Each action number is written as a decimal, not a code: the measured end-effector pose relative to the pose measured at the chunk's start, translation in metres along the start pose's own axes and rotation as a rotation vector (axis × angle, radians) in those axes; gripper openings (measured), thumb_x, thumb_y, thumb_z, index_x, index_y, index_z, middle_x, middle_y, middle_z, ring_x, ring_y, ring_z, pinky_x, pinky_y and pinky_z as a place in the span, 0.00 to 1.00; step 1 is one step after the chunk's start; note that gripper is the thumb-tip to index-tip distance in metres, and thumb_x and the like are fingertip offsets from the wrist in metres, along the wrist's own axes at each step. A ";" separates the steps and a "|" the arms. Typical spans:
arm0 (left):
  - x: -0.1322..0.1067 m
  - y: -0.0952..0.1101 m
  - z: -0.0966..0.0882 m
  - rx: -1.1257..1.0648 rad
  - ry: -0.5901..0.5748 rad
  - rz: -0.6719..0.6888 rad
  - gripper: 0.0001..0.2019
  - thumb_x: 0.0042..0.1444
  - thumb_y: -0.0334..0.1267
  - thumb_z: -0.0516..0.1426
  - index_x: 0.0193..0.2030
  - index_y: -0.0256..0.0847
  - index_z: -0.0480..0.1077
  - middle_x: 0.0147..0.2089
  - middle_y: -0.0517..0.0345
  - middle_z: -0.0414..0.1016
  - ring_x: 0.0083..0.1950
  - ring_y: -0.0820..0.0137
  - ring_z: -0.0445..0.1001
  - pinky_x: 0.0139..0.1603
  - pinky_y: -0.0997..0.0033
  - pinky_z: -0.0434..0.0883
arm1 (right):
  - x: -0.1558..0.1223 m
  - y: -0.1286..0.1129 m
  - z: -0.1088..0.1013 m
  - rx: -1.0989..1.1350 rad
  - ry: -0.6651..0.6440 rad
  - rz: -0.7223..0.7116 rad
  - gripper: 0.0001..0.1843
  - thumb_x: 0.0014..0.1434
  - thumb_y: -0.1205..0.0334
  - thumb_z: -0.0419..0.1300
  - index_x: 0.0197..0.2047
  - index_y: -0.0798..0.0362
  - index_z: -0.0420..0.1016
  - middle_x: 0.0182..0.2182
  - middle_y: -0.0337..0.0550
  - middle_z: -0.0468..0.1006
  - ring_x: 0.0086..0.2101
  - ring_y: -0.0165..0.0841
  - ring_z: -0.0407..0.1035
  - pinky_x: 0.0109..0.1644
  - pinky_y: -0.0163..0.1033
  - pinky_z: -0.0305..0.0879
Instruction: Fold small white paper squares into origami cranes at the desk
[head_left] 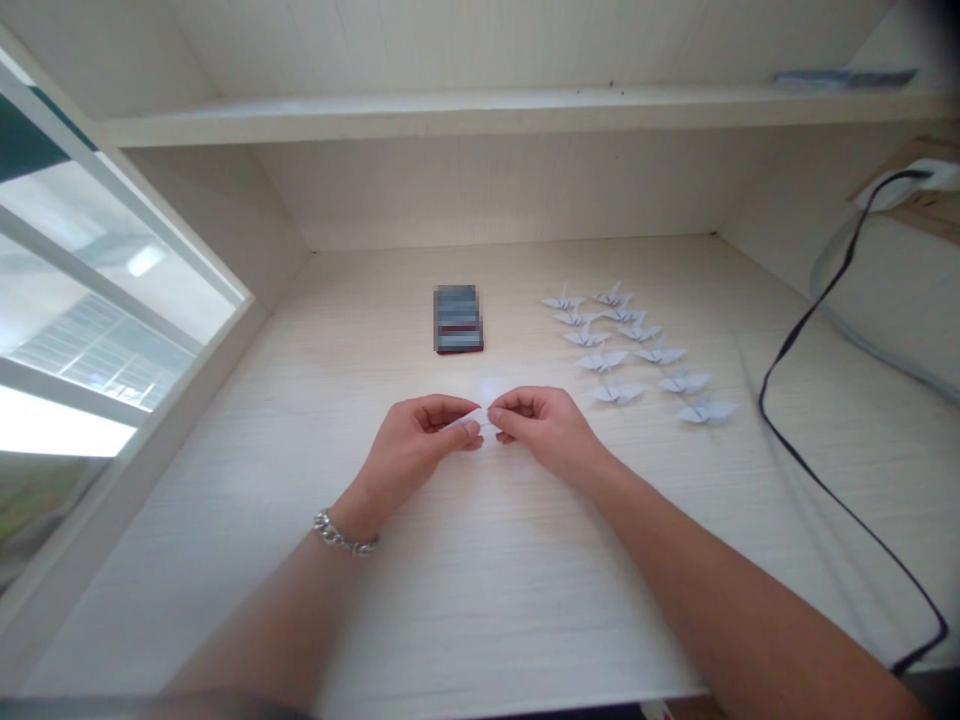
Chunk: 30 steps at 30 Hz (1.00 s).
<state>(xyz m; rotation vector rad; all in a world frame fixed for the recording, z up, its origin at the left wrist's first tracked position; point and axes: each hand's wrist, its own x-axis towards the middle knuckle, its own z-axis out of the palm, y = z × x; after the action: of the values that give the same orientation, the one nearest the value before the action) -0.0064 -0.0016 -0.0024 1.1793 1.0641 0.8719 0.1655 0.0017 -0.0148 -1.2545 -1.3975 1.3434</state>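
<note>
Between my two hands is a small piece of folded white paper (485, 424), mostly covered by fingers, so its exact shape is hard to make out. My left hand (420, 435), with a silver chain bracelet (343, 535) at the wrist, pinches the paper's left part between thumb and fingers. From the other side, my right hand (544, 430) is closed on the right part, thumb and forefinger meeting at its edge. To the right of my hands, several white paper cranes (616, 394) sit on the desk in two uneven rows.
A blurred dark rectangular object (458, 320) lies beyond my hands. On the right, a black cable (795, 335) runs from a wall socket (900, 185) down across the desk (247, 480). A shelf (480, 112) spans the back; a window (97, 300) is at left.
</note>
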 end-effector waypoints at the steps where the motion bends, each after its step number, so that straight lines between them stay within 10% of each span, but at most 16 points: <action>1: 0.000 0.000 0.000 0.010 -0.001 0.002 0.15 0.45 0.38 0.62 0.40 0.33 0.73 0.37 0.50 0.77 0.34 0.69 0.75 0.39 0.67 0.73 | 0.000 0.000 0.000 -0.003 0.006 -0.001 0.08 0.49 0.60 0.60 0.29 0.57 0.75 0.23 0.41 0.75 0.23 0.28 0.68 0.28 0.34 0.64; 30: 0.000 -0.002 0.001 0.152 0.001 0.070 0.10 0.48 0.39 0.61 0.33 0.34 0.72 0.31 0.55 0.75 0.31 0.71 0.75 0.34 0.72 0.72 | -0.006 -0.005 0.003 -0.057 -0.047 -0.117 0.05 0.49 0.64 0.60 0.31 0.57 0.74 0.27 0.42 0.76 0.29 0.30 0.69 0.33 0.35 0.64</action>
<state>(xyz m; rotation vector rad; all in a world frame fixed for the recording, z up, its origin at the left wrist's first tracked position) -0.0055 -0.0023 -0.0044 1.3496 1.1107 0.8578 0.1631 -0.0048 -0.0097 -1.1660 -1.5272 1.2685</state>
